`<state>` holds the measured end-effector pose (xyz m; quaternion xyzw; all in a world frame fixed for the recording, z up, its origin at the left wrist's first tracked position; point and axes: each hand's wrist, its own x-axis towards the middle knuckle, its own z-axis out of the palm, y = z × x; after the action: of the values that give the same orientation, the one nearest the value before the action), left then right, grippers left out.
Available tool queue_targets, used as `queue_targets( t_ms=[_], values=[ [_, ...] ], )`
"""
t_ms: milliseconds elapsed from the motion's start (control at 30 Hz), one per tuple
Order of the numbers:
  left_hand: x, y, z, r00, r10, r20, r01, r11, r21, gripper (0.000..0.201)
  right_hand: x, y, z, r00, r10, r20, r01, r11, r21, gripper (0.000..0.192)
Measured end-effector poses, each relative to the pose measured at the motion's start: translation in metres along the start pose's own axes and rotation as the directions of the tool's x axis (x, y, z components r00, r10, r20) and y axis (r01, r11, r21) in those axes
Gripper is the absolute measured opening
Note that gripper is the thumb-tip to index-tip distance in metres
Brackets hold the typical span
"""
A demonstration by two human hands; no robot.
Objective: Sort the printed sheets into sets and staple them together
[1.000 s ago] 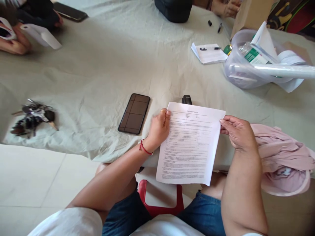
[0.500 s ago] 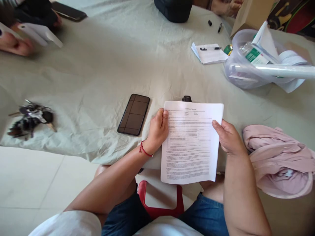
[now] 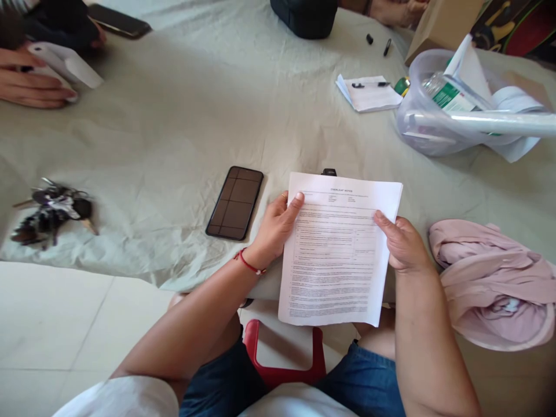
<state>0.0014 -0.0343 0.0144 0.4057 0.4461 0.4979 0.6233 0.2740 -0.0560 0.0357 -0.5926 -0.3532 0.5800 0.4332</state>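
A stack of printed paper sheets [image 3: 332, 255] hangs over the front edge of the table, tilted slightly, with small dense text and a heading on top. My left hand [image 3: 278, 226] grips its left edge, thumb on the front near the upper left corner, fingers hidden behind. On the right edge my right hand [image 3: 403, 240] is closed, its thumb pressed on the front. A small black object [image 3: 329, 172] pokes out behind the top of the sheets. Left of my left hand lies a dark smartphone [image 3: 235, 202].
A bunch of keys [image 3: 58, 208] lies at the left; pink cloth [image 3: 490, 278] is on the right. Farther off are a notepad [image 3: 369, 95], a translucent basin [image 3: 421, 127], a black case [image 3: 306, 17] and another phone [image 3: 119, 22]. Another person's hand [image 3: 32, 84] holds a white object.
The sheets have turned slightly clockwise, and my left thumb has shifted onto their front face. At the far left, the other person's hand and white object have moved.
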Motion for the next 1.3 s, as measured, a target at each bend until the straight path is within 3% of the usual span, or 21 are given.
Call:
queue_targets(
  t_ms=[100,167,267,533,733,867,1000,1200,1300],
  values=[
    [-0.001,0.004,-0.002,0.95,-0.213,0.226,0.246,0.96,-0.13,0.058,-0.001,-0.003,0.002,0.999,-0.014,-0.041,0.016,0.998,0.057,0.055],
    [-0.002,0.004,-0.004,0.923,-0.27,0.272,0.309,0.945,-0.111,0.058,-0.001,-0.005,0.004,0.997,-0.005,-0.075,0.011,0.997,0.074,0.058],
    [-0.002,0.003,-0.005,0.932,-0.259,0.254,0.286,0.955,-0.078,0.059,0.0,-0.004,0.005,0.996,0.013,-0.085,-0.006,0.997,0.083,0.057],
    [-0.004,0.009,-0.002,0.928,-0.227,0.296,0.238,0.971,0.0,0.058,-0.001,-0.004,0.008,0.999,0.049,0.021,-0.052,0.989,0.141,0.059],
    [0.0,-0.004,-0.006,0.979,-0.161,0.125,0.139,0.977,0.164,0.061,-0.002,-0.008,0.004,0.997,0.069,0.015,-0.07,0.992,0.106,0.061],
    [0.002,-0.008,-0.006,0.99,-0.104,0.09,0.077,0.963,0.259,0.064,-0.002,-0.005,0.002,0.996,0.093,0.016,-0.094,0.993,0.071,0.059],
    [0.001,-0.005,-0.004,0.988,-0.131,0.08,0.118,0.982,0.15,0.062,-0.003,-0.003,0.004,0.999,0.051,0.014,-0.052,0.996,0.069,0.056],
    [-0.001,0.005,-0.003,0.965,-0.175,0.195,0.187,0.982,-0.042,0.054,-0.004,-0.005,0.006,0.996,0.035,0.083,-0.04,0.998,0.055,0.065],
    [0.0,0.006,-0.005,0.973,-0.169,0.158,0.182,0.981,-0.069,0.047,-0.004,-0.004,0.005,0.995,0.054,0.084,-0.059,0.997,0.059,0.066]
  ],
)
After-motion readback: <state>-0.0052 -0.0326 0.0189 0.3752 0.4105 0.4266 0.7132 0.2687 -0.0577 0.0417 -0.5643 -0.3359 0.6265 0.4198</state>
